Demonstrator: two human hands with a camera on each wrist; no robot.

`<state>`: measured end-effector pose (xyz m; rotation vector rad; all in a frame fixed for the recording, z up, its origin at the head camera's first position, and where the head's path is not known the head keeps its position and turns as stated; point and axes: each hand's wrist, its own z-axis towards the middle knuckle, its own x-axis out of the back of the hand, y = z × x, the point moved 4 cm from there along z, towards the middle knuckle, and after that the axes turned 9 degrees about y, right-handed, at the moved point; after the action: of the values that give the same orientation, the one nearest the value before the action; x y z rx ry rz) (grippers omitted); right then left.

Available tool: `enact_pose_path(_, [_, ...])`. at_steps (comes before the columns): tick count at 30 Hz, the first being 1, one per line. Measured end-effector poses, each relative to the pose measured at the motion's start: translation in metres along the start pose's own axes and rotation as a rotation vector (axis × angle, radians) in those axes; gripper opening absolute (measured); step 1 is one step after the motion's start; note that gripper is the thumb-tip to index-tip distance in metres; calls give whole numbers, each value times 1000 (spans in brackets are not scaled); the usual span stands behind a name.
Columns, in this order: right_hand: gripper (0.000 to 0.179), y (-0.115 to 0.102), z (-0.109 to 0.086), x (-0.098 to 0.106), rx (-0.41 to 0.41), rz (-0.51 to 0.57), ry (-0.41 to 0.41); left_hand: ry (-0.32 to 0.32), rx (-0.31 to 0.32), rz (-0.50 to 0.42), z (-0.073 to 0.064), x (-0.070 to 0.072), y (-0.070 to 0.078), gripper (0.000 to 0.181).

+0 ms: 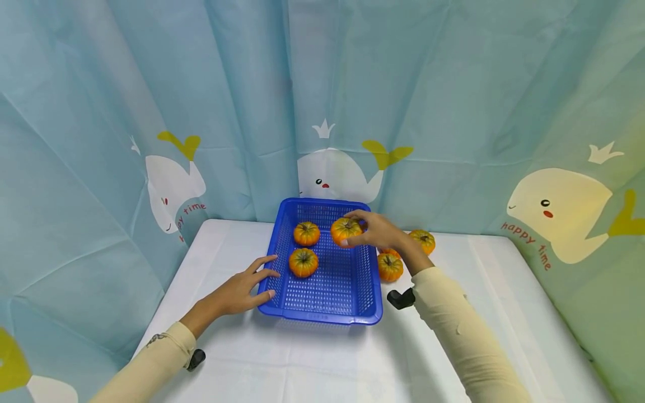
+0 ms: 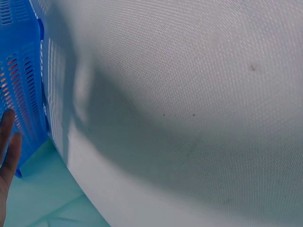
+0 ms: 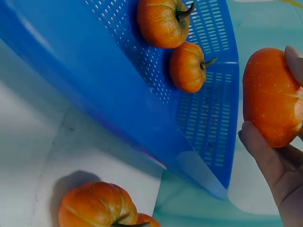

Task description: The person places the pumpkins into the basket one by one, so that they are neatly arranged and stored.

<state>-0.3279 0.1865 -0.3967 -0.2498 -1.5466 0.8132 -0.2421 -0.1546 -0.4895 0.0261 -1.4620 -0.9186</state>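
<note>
My right hand (image 1: 375, 228) grips a small orange pumpkin (image 1: 345, 231) over the right side of a blue plastic basket (image 1: 322, 318). In the right wrist view this pumpkin (image 3: 270, 97) sits between thumb and fingers, above the basket's rim. Two more pumpkins lie inside the basket on its left half, one at the back (image 1: 307, 234) and one nearer (image 1: 303, 262). My left hand (image 1: 242, 288) rests at the basket's left rim with fingers spread. Only its fingertips (image 2: 10, 142) show in the left wrist view, against the perforated basket wall (image 2: 23, 90).
Outside the basket's right wall, several pumpkins sit on the white table (image 1: 312, 364), among them a near one (image 1: 390, 267) and a far one (image 1: 422, 241), partly behind my right forearm. A pale blue curtain (image 1: 453, 84) with whale prints stands right behind the table.
</note>
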Motion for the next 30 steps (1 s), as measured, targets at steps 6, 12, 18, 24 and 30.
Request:
enact_pose_path(6, [76,-2,7,-8,36,-7,-14,5,2,0,0,0,-1,46])
enact_pose_path(12, [77,-4,14,-17,5,6,-43,4,2,-2,0,0,-1,47])
enact_pose_path(18, [76,-5,22,-27,-55,9,-65,4,0,-7,-1,0,-1,47])
enact_pose_path(24, [75,-4,27,-36,-72,-32,-78,-3,7,-15,-1,1,0,47])
enact_pose_path(30, [73,3,33,-46,-94,-62,-97,-11,9,-12,0,0,0,48])
